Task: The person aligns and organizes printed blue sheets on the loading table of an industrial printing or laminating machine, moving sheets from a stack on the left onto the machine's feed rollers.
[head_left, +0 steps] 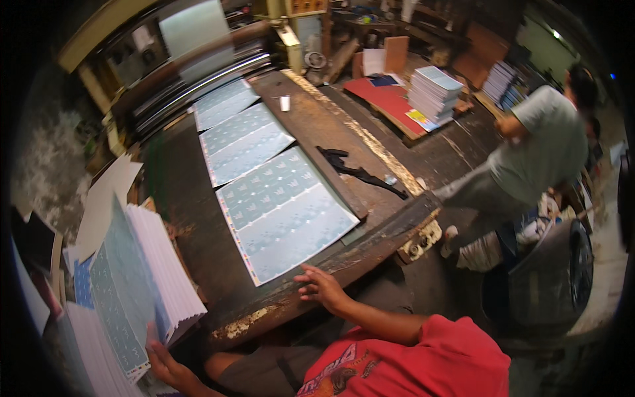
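Note:
At the lower left, my left hand (169, 366) pinches the near edge of a pale blue-green printed sheet (116, 291), which curves up on top of a stack beside the machine. My right hand (321, 289) holds nothing; its fingers are spread just off the near edge of the table, close to the corner of another printed sheet (291, 215). That sheet lies flat, overlapped in a row with a second sheet (245, 142) and a third sheet (223, 104) that reaches the shiny rollers (198, 83).
A thick stack of white-edged paper (165, 264) stands at the left. On the machine table lie a black strap-like thing (360, 173) and a small white cup (284, 103). Beyond, a paper pile (433, 96) sits on a red board (370, 99). A co-worker (539, 142) stands at the right, near a dark bin (542, 271).

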A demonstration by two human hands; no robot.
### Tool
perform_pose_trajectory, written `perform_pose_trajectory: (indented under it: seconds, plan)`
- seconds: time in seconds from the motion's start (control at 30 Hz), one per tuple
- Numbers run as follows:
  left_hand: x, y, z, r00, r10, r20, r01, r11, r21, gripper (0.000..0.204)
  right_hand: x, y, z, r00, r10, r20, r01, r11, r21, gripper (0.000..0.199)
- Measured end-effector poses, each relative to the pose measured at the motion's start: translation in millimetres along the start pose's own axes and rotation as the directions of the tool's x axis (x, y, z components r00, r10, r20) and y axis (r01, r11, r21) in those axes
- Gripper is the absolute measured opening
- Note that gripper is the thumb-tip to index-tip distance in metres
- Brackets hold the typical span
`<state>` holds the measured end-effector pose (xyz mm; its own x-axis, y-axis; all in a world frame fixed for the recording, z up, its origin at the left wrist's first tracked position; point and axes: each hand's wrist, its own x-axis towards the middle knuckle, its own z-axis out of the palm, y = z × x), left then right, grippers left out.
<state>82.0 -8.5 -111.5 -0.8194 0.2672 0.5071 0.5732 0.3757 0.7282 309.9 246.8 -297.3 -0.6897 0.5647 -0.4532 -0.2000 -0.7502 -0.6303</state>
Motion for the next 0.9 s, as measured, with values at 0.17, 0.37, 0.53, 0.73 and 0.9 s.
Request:
perform_pose_trajectory:
  seconds: [0.17, 0.37, 0.53, 0.73, 0.9]
  plan:
    - [-4.7, -6.2, 8.0, 0.643, 0.624, 0.443, -0.58, 0.775, -0.249, 0.051, -25.1, -32.7, 23.8, 0.948, -0.011, 0.318, 0.033, 0.997, -0.063, 0.057]
    - [-39.8, 66.2, 43.9, 0.547, 0.424, 0.722, -0.351, 0.899, -0.261, 0.05, -46.1, -53.4, 42.0, 0.925, 0.088, 0.369, -0.036, 0.989, -0.147, 0.047]
    - [-34.3, 42.3, 40.6, 0.725, 0.513, 0.46, -0.527, 0.843, -0.11, 0.05, -13.0, 1.8, -29.1, 0.965, 0.213, 0.155, -0.21, 0.977, -0.034, 0.03]
    - [-7.9, 25.5, 22.2, 0.882, 0.457, 0.116, -0.468, 0.879, 0.089, 0.032, -51.6, 26.8, -74.6, 0.947, 0.321, -0.021, -0.319, 0.926, -0.201, 0.041]
    - [6.4, 31.5, 15.3, 0.928, 0.338, 0.157, -0.372, 0.877, 0.305, 0.058, -85.3, 23.9, -63.9, 0.941, 0.336, 0.048, -0.319, 0.924, -0.213, 0.042]
